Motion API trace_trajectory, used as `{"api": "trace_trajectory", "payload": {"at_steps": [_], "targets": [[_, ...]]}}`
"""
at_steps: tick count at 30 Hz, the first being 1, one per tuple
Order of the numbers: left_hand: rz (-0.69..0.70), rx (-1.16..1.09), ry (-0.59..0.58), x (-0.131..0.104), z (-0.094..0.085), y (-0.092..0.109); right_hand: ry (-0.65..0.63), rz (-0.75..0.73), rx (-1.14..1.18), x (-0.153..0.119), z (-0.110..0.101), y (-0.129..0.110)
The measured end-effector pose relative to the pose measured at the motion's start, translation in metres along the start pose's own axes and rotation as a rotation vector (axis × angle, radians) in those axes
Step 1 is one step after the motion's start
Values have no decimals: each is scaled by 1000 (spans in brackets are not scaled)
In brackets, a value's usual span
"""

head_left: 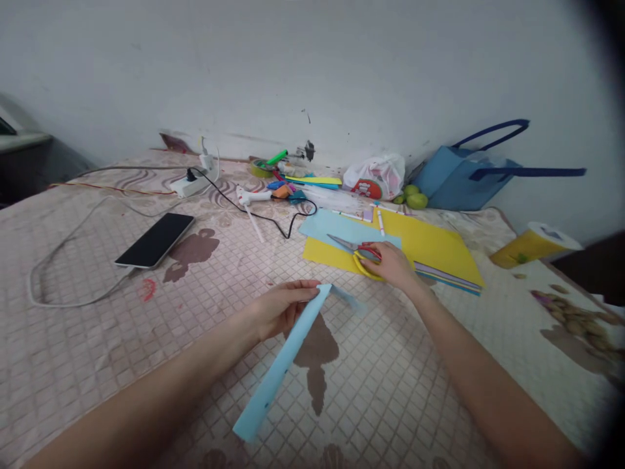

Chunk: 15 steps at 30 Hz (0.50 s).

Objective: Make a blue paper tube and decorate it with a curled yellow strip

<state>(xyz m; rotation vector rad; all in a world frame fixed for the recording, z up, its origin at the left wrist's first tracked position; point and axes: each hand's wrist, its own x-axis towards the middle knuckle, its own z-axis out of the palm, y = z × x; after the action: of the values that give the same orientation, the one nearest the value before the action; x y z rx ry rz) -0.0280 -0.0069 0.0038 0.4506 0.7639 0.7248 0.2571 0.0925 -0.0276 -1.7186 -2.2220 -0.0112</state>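
Observation:
My left hand pinches one end of a long light-blue paper strip between thumb and fingers. The strip slants down toward me, and a blurred flap hangs off its far end. Farther right, my right hand is closed around the red and yellow handles of a pair of scissors. Their blades point left, over a light-blue sheet and a yellow sheet. Some of the right fingers are hidden behind the handles.
A phone with its cable lies at left, near a power strip. Stacked coloured paper lies right of the scissors. Behind are a glue gun, a plastic bag, a blue tote bag and a paper roll.

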Motion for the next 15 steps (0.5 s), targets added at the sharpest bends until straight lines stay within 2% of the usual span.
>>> {"api": "trace_trajectory", "payload": {"at_steps": [3, 6, 8, 10, 11, 13, 15], "targets": [[10, -2, 11, -1, 1, 0, 83, -29, 56, -4, -3, -9], [9, 16, 21, -2, 1, 1, 165, -92, 230, -14, -20, -38], [6, 15, 9, -2, 1, 1, 95, -175, 418, -24, -36, -65], [-1, 6, -14, -2, 1, 2, -86, -340, 520, -34, -50, -91], [-5, 5, -22, -2, 0, 1, -131, -411, 515, -38, -54, -101], [-14, 22, -33, -1, -1, 1, -150, -518, 482, -44, -57, -115], [-18, 53, -59, 1, -3, -1, -113, -581, 446, -46, -53, -119]]}}
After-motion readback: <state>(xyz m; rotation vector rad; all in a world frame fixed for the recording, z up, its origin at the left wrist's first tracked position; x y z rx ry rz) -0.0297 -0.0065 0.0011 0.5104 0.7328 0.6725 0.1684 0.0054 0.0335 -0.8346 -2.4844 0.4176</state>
